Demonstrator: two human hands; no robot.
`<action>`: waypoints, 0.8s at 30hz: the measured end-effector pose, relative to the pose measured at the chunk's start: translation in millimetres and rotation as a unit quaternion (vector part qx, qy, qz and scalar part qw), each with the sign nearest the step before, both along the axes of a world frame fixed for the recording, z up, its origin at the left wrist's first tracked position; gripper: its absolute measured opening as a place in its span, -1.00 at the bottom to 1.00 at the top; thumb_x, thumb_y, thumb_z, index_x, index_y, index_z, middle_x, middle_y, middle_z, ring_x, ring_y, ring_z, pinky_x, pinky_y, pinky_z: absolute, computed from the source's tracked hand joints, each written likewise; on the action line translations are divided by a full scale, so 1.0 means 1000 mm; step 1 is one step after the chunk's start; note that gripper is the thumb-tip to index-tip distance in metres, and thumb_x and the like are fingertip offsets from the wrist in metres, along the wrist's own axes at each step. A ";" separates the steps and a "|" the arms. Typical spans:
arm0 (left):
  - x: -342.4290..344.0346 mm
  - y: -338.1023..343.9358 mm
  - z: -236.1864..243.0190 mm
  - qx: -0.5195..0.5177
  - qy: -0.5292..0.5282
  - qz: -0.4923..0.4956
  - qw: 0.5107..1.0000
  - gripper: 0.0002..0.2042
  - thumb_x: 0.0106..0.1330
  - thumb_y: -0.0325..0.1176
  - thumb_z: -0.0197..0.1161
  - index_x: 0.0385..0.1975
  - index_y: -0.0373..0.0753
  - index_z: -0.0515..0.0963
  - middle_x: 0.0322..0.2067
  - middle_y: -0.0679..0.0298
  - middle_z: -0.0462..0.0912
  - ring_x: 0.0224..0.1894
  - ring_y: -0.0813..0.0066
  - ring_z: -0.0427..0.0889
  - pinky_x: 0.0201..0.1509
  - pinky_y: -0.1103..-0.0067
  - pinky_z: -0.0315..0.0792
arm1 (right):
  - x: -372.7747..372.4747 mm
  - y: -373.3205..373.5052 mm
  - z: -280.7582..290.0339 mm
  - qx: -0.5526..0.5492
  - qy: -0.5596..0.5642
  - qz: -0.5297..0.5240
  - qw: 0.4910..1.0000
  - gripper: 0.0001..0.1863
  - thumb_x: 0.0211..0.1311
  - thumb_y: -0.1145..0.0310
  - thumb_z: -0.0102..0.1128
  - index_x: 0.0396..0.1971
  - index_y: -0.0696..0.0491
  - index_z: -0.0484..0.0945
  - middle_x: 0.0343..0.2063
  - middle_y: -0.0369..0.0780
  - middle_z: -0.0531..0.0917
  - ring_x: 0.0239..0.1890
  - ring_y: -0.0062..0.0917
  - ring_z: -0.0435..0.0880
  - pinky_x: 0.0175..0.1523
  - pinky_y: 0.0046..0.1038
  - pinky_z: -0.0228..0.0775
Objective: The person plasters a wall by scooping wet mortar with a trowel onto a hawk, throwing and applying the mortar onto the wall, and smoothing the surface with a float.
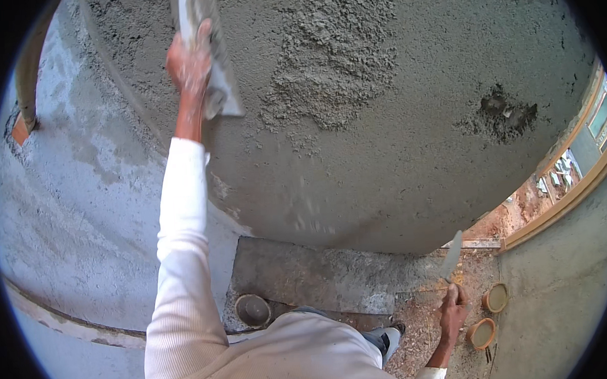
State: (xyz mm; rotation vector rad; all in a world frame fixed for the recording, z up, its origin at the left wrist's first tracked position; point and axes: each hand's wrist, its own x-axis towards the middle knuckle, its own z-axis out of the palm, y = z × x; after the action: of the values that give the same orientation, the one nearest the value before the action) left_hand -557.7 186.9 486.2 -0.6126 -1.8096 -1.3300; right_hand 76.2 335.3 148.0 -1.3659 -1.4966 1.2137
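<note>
With my left arm stretched up, my left hand (188, 64) grips a long pale plasterer's float (226, 91) against the wall at the upper left; its upper end runs out of view. Wet grey plaster (384, 179) covers this wall, with a rough, thick patch of mortar (342, 59) to the right of the float. Blurred bits of mortar (308, 209) drop below that patch. At the lower right, my right hand (452, 312) is closed round the handle of a pointed trowel (453, 256), its blade upward and apart from the wall.
A dark round bowl (252, 310) stands by the wall's foot. Two orange pans (482, 333) of grey material lie on the littered ground at right. A ragged hole (507, 113) marks the plaster. Wooden framing (555, 205) edges an opening at right; a smoother wall (95, 219) adjoins at left.
</note>
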 end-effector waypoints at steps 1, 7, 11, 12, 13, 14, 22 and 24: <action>0.019 0.009 0.002 -0.005 -0.002 0.003 1.000 -0.50 0.34 0.14 0.38 -0.32 -0.29 0.57 -0.53 0.21 0.64 -0.47 0.36 0.60 -0.34 0.34 0.49 | -0.001 0.003 0.004 -0.005 -0.002 0.003 1.000 -0.72 0.49 0.16 0.22 -0.22 0.09 0.67 -0.59 -0.45 0.42 -0.56 -0.79 0.31 -0.48 -0.62 0.14; 0.047 0.051 -0.168 -0.114 0.038 0.032 0.992 -0.52 0.35 0.18 0.35 -0.30 -0.19 0.55 -0.59 0.24 0.62 -0.60 0.31 0.62 -0.50 0.36 0.44 | -0.052 0.023 0.035 0.023 0.061 0.063 0.996 -0.66 0.49 0.07 0.24 -0.20 0.09 0.61 -0.54 -0.42 0.44 -0.50 -0.74 0.36 -0.44 -0.58 0.21; -0.059 -0.035 -0.157 0.027 0.033 0.001 0.999 -0.56 0.38 0.07 0.37 -0.38 -0.25 0.55 -0.50 0.23 0.64 -0.45 0.42 0.58 -0.38 0.37 0.46 | -0.007 0.009 0.032 0.080 -0.088 0.077 0.990 -0.64 0.51 0.07 0.20 -0.30 0.10 0.58 -0.54 -0.40 0.44 -0.53 -0.72 0.38 -0.46 -0.57 0.21; -0.099 -0.070 -0.146 0.031 0.008 0.001 0.999 -0.56 0.40 0.05 0.36 -0.41 -0.26 0.54 -0.49 0.24 0.62 -0.42 0.44 0.56 -0.35 0.38 0.47 | 0.013 0.003 0.025 0.060 -0.082 0.059 0.993 -0.63 0.51 0.06 0.20 -0.30 0.11 0.57 -0.55 -0.40 0.43 -0.53 -0.72 0.38 -0.46 -0.57 0.20; -0.099 -0.069 -0.130 0.060 0.000 -0.004 0.998 -0.56 0.41 0.05 0.35 -0.39 -0.28 0.54 -0.50 0.26 0.59 -0.44 0.44 0.53 -0.37 0.39 0.45 | 0.038 -0.004 0.020 0.040 -0.086 0.034 0.995 -0.62 0.50 0.05 0.20 -0.30 0.11 0.57 -0.55 -0.40 0.42 -0.53 -0.72 0.38 -0.46 -0.57 0.19; -0.094 -0.069 -0.109 0.091 -0.005 -0.008 0.996 -0.56 0.41 0.04 0.35 -0.38 -0.29 0.54 -0.50 0.28 0.56 -0.46 0.43 0.51 -0.38 0.41 0.44 | 0.058 -0.009 0.014 0.039 -0.096 0.035 0.994 -0.62 0.50 0.05 0.20 -0.30 0.11 0.57 -0.55 -0.40 0.42 -0.53 -0.72 0.38 -0.46 -0.57 0.19; 0.107 0.103 -0.303 0.220 -0.037 -0.035 0.974 -0.58 0.31 -0.01 0.46 -0.37 -0.28 0.52 -0.51 0.14 0.58 -0.44 0.20 0.55 -0.26 0.26 0.47 | -0.024 0.035 0.073 0.058 -0.119 0.044 0.990 -0.61 0.52 0.05 0.15 -0.27 0.11 0.63 -0.65 -0.35 0.42 -0.63 -0.66 0.37 -0.52 -0.52 0.19; 0.123 0.107 -0.308 0.097 -0.191 -0.036 0.976 -0.59 0.33 -0.02 0.45 -0.39 -0.27 0.52 -0.44 0.10 0.62 -0.37 0.24 0.59 -0.20 0.28 0.49 | -0.028 0.052 0.061 0.066 -0.088 0.052 0.993 -0.61 0.54 0.05 0.13 -0.28 0.11 0.63 -0.65 -0.36 0.41 -0.63 -0.68 0.35 -0.53 -0.52 0.17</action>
State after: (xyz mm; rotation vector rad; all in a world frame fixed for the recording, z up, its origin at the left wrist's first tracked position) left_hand -435.0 293.7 178.0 -0.3337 -1.9367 -1.7448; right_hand 48.3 387.0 208.9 -1.3495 -1.7587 1.0586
